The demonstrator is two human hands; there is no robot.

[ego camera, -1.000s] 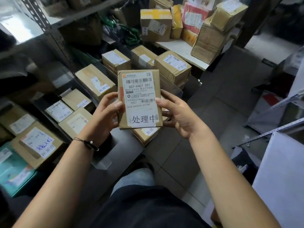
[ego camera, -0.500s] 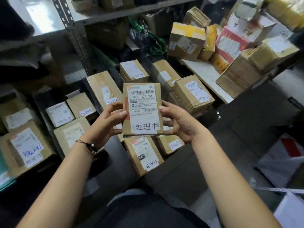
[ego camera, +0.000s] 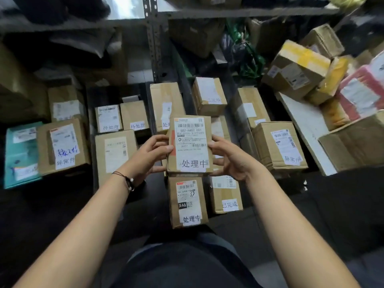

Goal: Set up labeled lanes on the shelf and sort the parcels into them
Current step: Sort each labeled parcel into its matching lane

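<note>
Left hand [ego camera: 152, 154] & right hand [ego camera: 228, 161] curl round side edges of small flat brown cardboard parcel [ego camera: 190, 144], held above grey metal shelf [ego camera: 154, 50], mid lane. Label: 507-H407 051, tag 处理中. Best set it flat, tag up, behind brown carton marked X46 / 处理中 [ego camera: 188, 202], not w/ 已完成 box [ego camera: 225, 196].

Wrist of left hand [ego camera: 152, 155]: thin black cord bracelet [ego camera: 124, 178], pale bead. Forearms bare. Dark top [ego camera: 187, 267] at six o'clock; grey-blue trousers [ego camera: 218, 241] above.
</note>
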